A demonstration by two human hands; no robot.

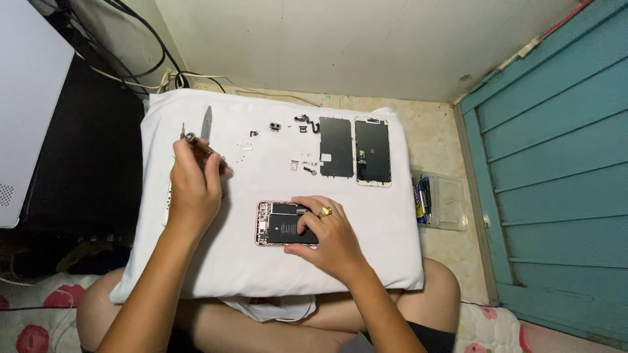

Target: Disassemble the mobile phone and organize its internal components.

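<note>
Phone (278, 224), back opened and battery exposed, lies near the front middle of a white pillow (366, 261), pinned under the right hand (327, 236). The left hand (194, 189) grips a screwdriver (204, 148) toward the left edge. Disassembly looks well advanced, judging by removed parts: a metal plate (336, 147) and screen (373, 151) at the far right edge. A clear plastic box (445, 202) sits beside the pillow.

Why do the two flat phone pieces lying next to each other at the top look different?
The black plate is dark all over, edge to edge; the screen panel beside it has a pale frame around its dark middle. The plate looks a bit shorter, and the panel reaches lower on the white pillow. Both are flat upright rectangles lying side by side, apart from the opened phone under the right hand.
</note>
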